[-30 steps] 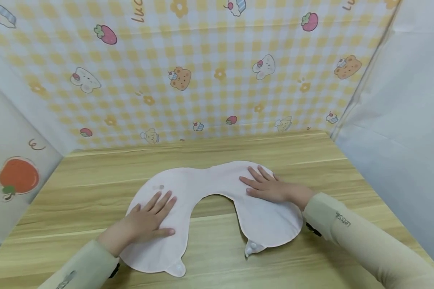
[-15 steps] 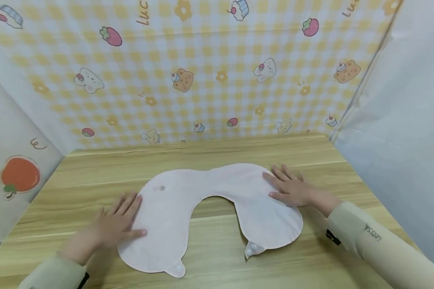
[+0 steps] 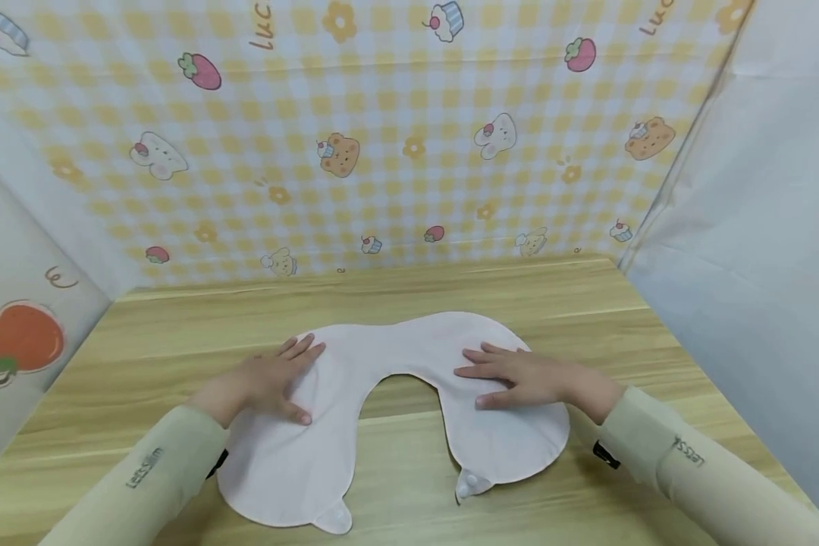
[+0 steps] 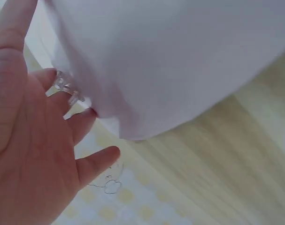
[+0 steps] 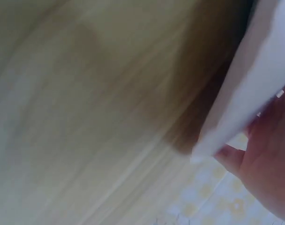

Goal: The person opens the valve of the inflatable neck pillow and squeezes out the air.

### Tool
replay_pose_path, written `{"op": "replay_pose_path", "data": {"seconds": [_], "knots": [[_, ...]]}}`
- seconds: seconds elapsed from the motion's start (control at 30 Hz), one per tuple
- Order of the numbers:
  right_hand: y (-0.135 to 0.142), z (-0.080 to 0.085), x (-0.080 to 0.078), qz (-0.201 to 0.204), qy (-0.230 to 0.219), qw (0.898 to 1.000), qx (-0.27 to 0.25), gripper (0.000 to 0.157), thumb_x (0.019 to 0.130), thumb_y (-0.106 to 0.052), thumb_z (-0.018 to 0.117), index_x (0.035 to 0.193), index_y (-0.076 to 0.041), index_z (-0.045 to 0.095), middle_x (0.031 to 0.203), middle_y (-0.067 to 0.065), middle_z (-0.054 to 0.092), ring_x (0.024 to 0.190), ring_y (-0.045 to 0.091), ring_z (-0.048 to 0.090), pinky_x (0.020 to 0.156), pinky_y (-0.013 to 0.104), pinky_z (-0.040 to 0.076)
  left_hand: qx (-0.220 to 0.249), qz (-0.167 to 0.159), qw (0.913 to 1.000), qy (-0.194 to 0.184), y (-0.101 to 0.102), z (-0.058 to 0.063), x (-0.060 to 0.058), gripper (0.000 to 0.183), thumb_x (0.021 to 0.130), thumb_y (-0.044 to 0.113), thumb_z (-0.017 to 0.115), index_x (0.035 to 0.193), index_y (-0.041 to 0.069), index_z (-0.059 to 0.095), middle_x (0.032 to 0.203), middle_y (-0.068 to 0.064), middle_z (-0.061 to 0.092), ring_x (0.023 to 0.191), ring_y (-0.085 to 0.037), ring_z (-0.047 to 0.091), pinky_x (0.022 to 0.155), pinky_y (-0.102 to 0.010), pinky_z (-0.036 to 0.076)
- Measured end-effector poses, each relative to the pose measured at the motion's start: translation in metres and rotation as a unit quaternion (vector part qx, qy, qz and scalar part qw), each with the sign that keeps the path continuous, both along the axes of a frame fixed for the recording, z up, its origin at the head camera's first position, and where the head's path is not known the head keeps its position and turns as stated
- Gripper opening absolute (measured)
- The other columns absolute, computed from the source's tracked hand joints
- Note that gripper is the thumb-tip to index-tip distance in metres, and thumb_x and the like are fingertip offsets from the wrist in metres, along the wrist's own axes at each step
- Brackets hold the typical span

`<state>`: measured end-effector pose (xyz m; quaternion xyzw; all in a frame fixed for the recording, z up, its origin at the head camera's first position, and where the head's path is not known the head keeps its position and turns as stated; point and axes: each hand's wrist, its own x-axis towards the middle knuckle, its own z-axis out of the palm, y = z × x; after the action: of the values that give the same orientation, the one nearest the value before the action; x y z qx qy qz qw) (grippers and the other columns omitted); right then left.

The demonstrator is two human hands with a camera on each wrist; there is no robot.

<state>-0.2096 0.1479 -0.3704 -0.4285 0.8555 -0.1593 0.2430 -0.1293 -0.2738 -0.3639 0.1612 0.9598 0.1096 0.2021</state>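
Note:
A pale pink U-shaped neck pillow point(image 3: 389, 345), thin and nearly flat, lies on the table with its two ends toward me. Spread fingers of my left hand point(image 3: 269, 383) rest on the upper outer part of its left lobe. In the left wrist view, a clear plastic valve point(image 4: 67, 86) shows beside the fingers of that hand. My right hand point(image 3: 522, 378) lies across the right lobe, fingers spread and pointing inward. Each end carries a small tab with a snap: the left tab point(image 3: 334, 517) lies flat, and the right tab point(image 3: 472, 483) is turned up a little.
The wood-grain table point(image 3: 403, 447) runs back to a yellow checked cloth wall point(image 3: 396, 189) with cartoon prints. White cloth walls stand on both sides, the right wall point(image 3: 757, 227) plain and the left wall point(image 3: 48, 258) printed with a tomato-like fruit.
Both hands first slid outward to the pillow's edges, then came back inward onto its lobes. The left hand now sits higher than before, and the pillow has stayed nearly in place.

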Motion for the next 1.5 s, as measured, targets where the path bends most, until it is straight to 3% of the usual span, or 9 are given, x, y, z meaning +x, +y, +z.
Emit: {"op": "replay_pose_path", "data": {"seconds": [0.13, 0.23, 0.43, 0.57, 0.7, 0.8, 0.9, 1.1, 1.5], "knots": [[0.015, -0.001, 0.001, -0.022, -0.018, 1.0, 0.012, 0.065, 0.096, -0.056, 0.054, 0.152, -0.026, 0.042, 0.166, 0.012, 0.021, 0.152, 0.045, 0.011, 0.117, 0.07, 0.016, 0.026, 0.011, 0.9994, 0.022, -0.009, -0.004, 0.005, 0.12, 0.069, 0.062, 0.08, 0.157, 0.004, 0.023, 0.164, -0.023, 0.017, 0.149, -0.05, 0.016, 0.11, -0.069, 0.031], [0.028, 0.0, 0.003, -0.046, -0.015, 0.998, 0.045, 0.067, 0.098, -0.058, 0.049, 0.155, -0.028, 0.035, 0.168, 0.01, 0.014, 0.153, 0.044, 0.005, 0.115, 0.072, 0.014, 0.04, 0.038, 0.9979, 0.035, -0.017, -0.008, 0.014, 0.125, 0.068, 0.066, 0.078, 0.158, 0.005, 0.018, 0.163, -0.023, 0.019, 0.148, -0.051, 0.018, 0.108, -0.073, 0.027], [0.053, 0.001, 0.015, -0.08, 0.017, 0.994, 0.072, 0.078, 0.094, -0.066, 0.049, 0.158, -0.028, 0.027, 0.168, 0.008, 0.011, 0.153, 0.046, 0.002, 0.109, 0.079, 0.009, 0.024, 0.073, 0.995, 0.063, -0.031, -0.018, 0.054, 0.137, 0.062, 0.08, 0.072, 0.16, 0.012, 0.006, 0.164, -0.022, 0.02, 0.146, -0.051, 0.021, 0.101, -0.081, 0.024], [0.059, 0.0, 0.025, -0.068, 0.098, 0.993, 0.024, 0.084, 0.087, -0.07, 0.058, 0.155, -0.026, 0.036, 0.165, 0.011, 0.025, 0.151, 0.048, 0.013, 0.108, 0.078, 0.02, 0.009, 0.076, 0.9929, 0.092, -0.035, -0.022, 0.087, 0.141, 0.056, 0.085, 0.069, 0.161, 0.016, 0.004, 0.164, -0.021, 0.02, 0.146, -0.052, 0.021, 0.099, -0.082, 0.025], [0.05, 0.003, 0.032, -0.014, 0.178, 0.981, -0.074, 0.076, 0.086, -0.06, 0.067, 0.149, -0.025, 0.046, 0.157, 0.011, 0.042, 0.144, 0.043, 0.035, 0.107, 0.066, 0.038, -0.005, 0.066, 0.9867, 0.149, -0.026, -0.024, 0.113, 0.123, 0.066, 0.082, 0.064, 0.159, 0.014, 0.022, 0.162, -0.016, 0.029, 0.146, -0.046, 0.03, 0.099, -0.076, 0.034], [0.039, 0.007, 0.036, 0.026, 0.194, 0.974, -0.116, 0.068, 0.086, -0.053, 0.07, 0.146, -0.027, 0.051, 0.151, 0.01, 0.05, 0.139, 0.035, 0.046, 0.106, 0.056, 0.045, -0.004, 0.041, 0.9834, 0.177, -0.014, -0.027, 0.125, 0.105, 0.075, 0.078, 0.061, 0.154, 0.014, 0.036, 0.159, -0.014, 0.037, 0.142, -0.044, 0.038, 0.094, -0.069, 0.044], [0.03, 0.009, 0.04, 0.049, 0.178, 0.976, -0.113, 0.06, 0.088, -0.05, 0.07, 0.141, -0.028, 0.056, 0.148, 0.009, 0.053, 0.137, 0.031, 0.049, 0.104, 0.052, 0.047, 0.009, 0.019, 0.9842, 0.176, -0.004, -0.032, 0.13, 0.101, 0.075, 0.077, 0.061, 0.152, 0.014, 0.041, 0.157, -0.017, 0.039, 0.139, -0.046, 0.041, 0.089, -0.067, 0.048], [0.022, 0.009, 0.05, 0.063, 0.148, 0.985, -0.071, 0.053, 0.086, -0.04, 0.074, 0.137, -0.029, 0.061, 0.148, 0.009, 0.052, 0.135, 0.031, 0.048, 0.1, 0.047, 0.05, 0.006, 0.016, 0.9808, 0.194, 0.003, -0.037, 0.131, 0.106, 0.069, 0.082, 0.063, 0.148, 0.014, 0.046, 0.155, -0.02, 0.042, 0.138, -0.045, 0.043, 0.084, -0.061, 0.052], [0.019, 0.007, 0.051, 0.062, 0.172, 0.981, -0.072, 0.06, 0.081, -0.032, 0.08, 0.137, -0.027, 0.06, 0.147, 0.009, 0.054, 0.134, 0.032, 0.049, 0.1, 0.047, 0.05, 0.004, 0.004, 0.9865, 0.164, 0.004, -0.027, 0.117, 0.105, 0.073, 0.079, 0.062, 0.152, 0.012, 0.041, 0.157, -0.02, 0.037, 0.14, -0.049, 0.038, 0.1, -0.059, 0.047]]}}
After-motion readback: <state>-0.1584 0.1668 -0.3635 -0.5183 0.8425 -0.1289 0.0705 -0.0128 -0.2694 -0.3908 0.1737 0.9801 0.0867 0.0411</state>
